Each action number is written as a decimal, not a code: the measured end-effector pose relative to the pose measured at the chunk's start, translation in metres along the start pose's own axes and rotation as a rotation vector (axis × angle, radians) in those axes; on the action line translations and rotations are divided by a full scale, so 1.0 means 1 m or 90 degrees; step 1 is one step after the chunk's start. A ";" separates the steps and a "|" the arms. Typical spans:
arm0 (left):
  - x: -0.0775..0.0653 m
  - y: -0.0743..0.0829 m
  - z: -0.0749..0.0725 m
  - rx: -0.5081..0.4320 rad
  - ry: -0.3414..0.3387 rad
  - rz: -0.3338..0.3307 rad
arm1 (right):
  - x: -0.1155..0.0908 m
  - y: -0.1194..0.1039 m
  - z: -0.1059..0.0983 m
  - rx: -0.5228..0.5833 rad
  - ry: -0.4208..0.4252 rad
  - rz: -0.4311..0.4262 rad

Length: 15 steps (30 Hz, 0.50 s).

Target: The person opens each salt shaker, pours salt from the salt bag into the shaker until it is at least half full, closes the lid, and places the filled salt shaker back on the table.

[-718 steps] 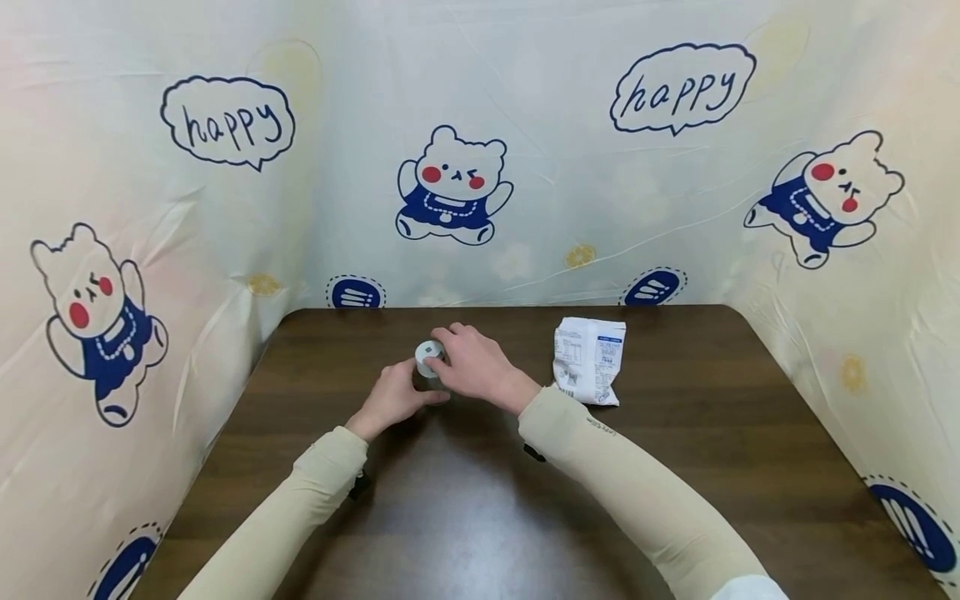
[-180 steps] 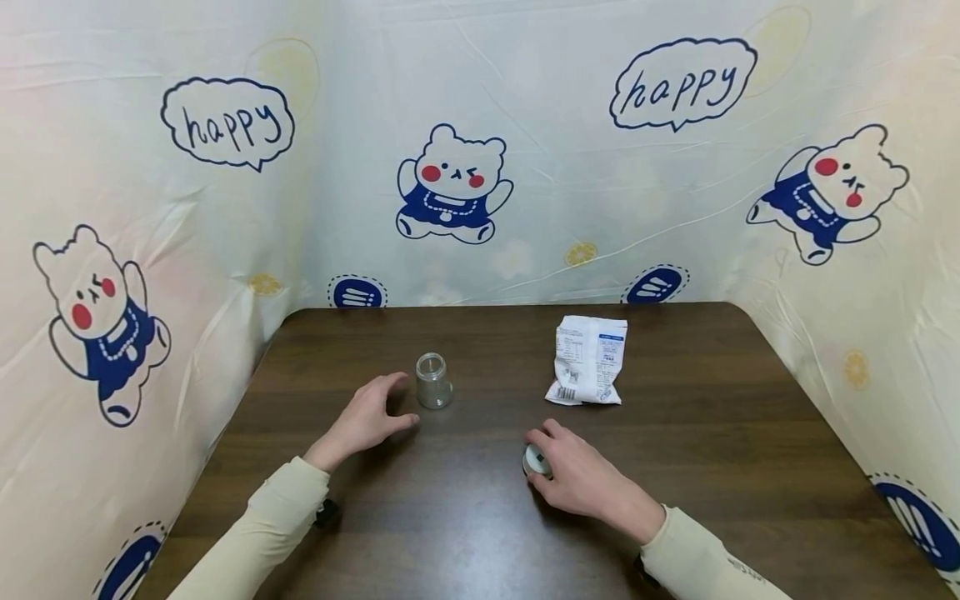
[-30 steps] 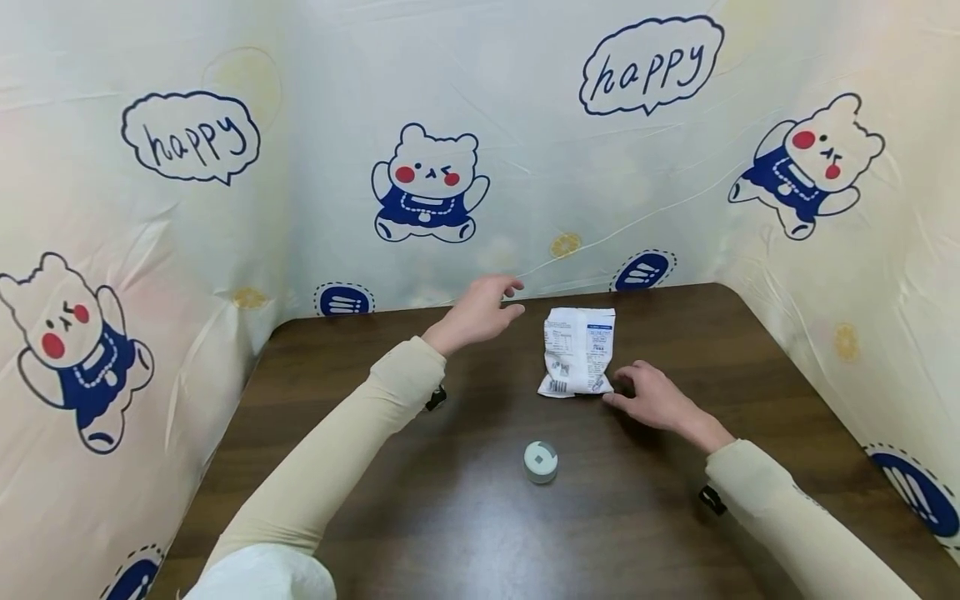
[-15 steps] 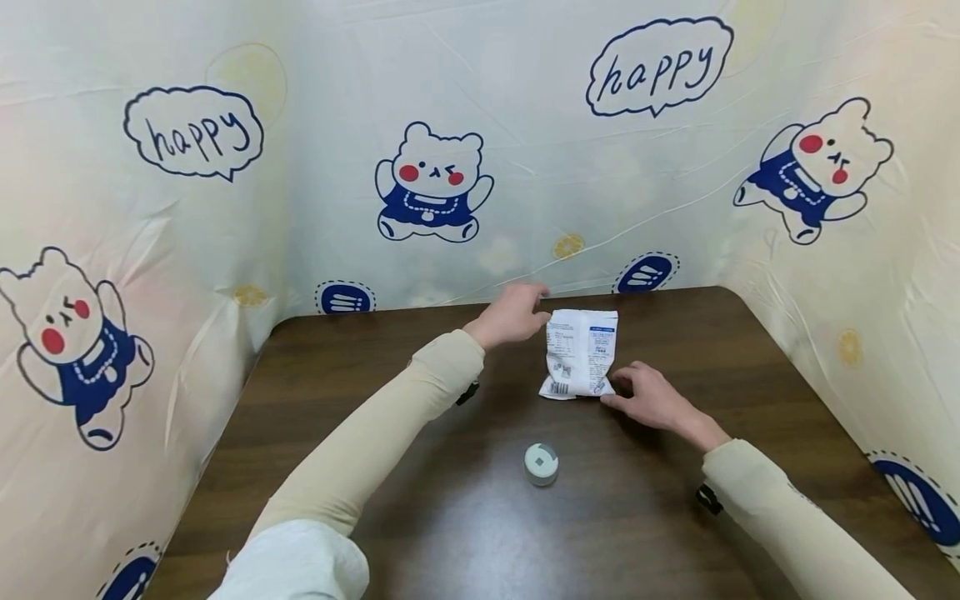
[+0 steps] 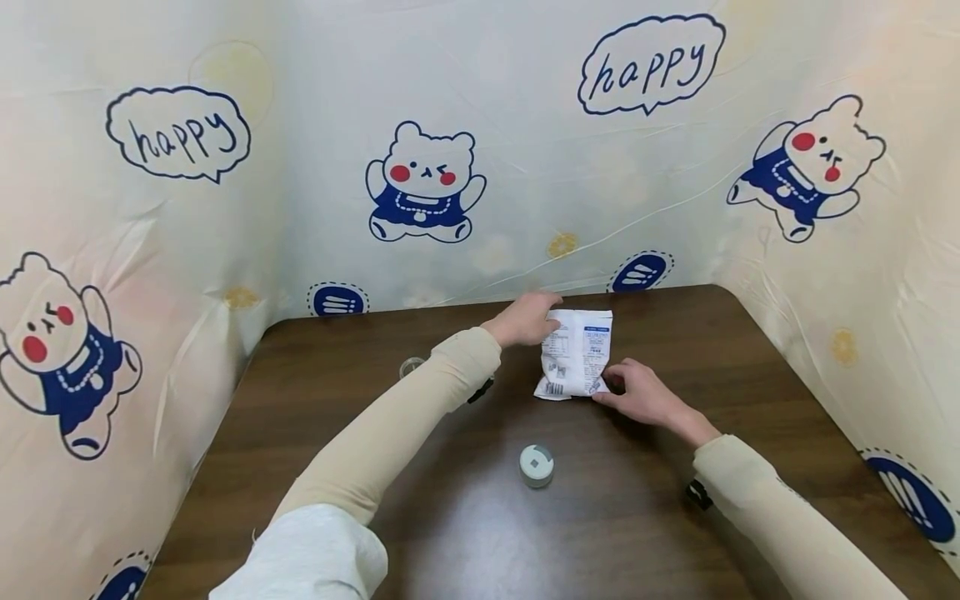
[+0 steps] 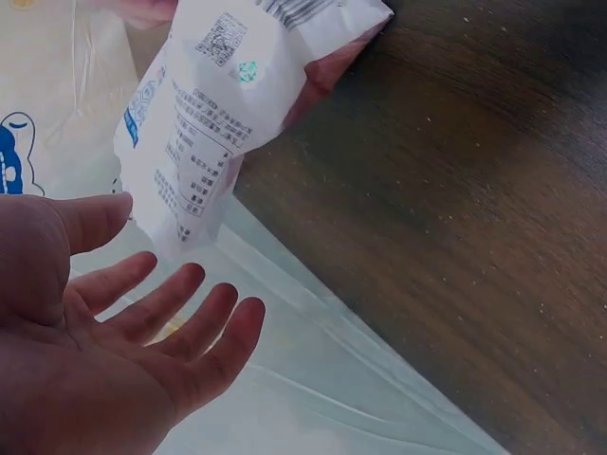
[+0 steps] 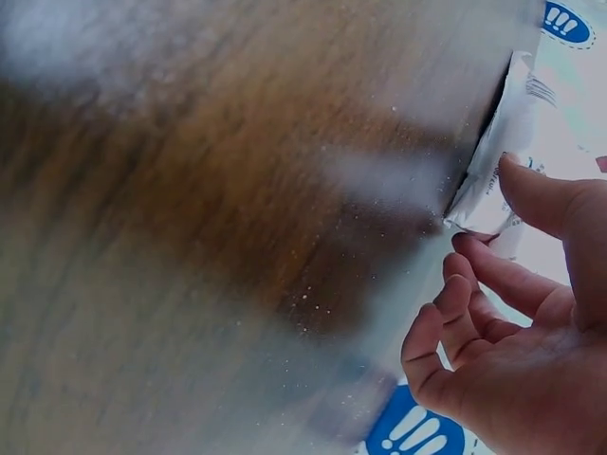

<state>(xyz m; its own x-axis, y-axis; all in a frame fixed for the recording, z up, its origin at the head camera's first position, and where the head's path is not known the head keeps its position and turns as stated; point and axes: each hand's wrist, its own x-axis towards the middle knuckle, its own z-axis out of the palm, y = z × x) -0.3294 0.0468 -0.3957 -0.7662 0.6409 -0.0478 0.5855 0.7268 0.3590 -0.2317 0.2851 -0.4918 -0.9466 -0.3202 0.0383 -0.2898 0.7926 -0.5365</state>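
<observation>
Two walls' worth of pale cloth backdrop (image 5: 525,92), printed with bears in blue and bubbles reading "happy", rise behind and beside the white packet (image 5: 576,354). Next in size, the dark wood table (image 5: 637,533) spreads in front of the packet and out to both sides of it. A cream left sleeve (image 5: 390,425) stretches over the table on the packet's left, and a matching right sleeve (image 5: 787,508) on its right, toward the front.

The left hand (image 5: 525,319) is at the packet's upper left corner, with the thumb apart and the fingers spread and loosely bent, gripping nothing; whether the thumb touches the packet cannot be told. The right hand (image 5: 643,396) pinches the packet's lower right corner between thumb and forefinger, its other fingers bent inward. The packet itself sits between the two hands, printed side toward the head camera.

Well to the packet's left, a clear glass jar (image 5: 411,365) shows only part of its rim past the sleeve. In front of the packet, slightly to its left, lies a round pale lid (image 5: 536,465). Smallest is a barcode (image 5: 554,389) near the packet's lower left corner.
</observation>
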 end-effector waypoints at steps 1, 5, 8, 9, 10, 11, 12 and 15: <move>0.000 0.000 0.001 0.003 -0.002 0.002 | 0.000 0.000 0.000 0.002 -0.002 0.002; 0.001 0.002 0.001 0.019 -0.004 0.006 | 0.001 -0.001 -0.001 0.010 -0.012 0.008; 0.001 0.004 0.000 0.021 -0.002 0.003 | 0.002 -0.001 -0.002 0.013 -0.020 0.016; 0.001 0.005 0.000 0.021 -0.001 0.001 | 0.003 -0.001 -0.003 0.014 -0.022 0.019; 0.001 0.005 0.000 0.020 -0.002 0.000 | 0.003 -0.001 -0.003 0.014 -0.024 0.021; 0.001 0.006 0.000 0.019 -0.002 0.000 | 0.003 -0.001 -0.003 0.014 -0.026 0.023; 0.001 0.007 0.001 0.017 -0.003 0.000 | 0.003 0.000 -0.003 0.014 -0.028 0.023; 0.000 0.010 0.003 0.015 -0.003 0.001 | 0.003 0.000 -0.002 0.013 -0.032 0.025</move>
<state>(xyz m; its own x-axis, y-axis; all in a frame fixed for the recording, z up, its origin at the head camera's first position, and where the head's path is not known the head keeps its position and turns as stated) -0.3232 0.0549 -0.3952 -0.7639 0.6432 -0.0522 0.5928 0.7315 0.3370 -0.2351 0.2854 -0.4902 -0.9484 -0.3161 -0.0254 -0.2499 0.7944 -0.5536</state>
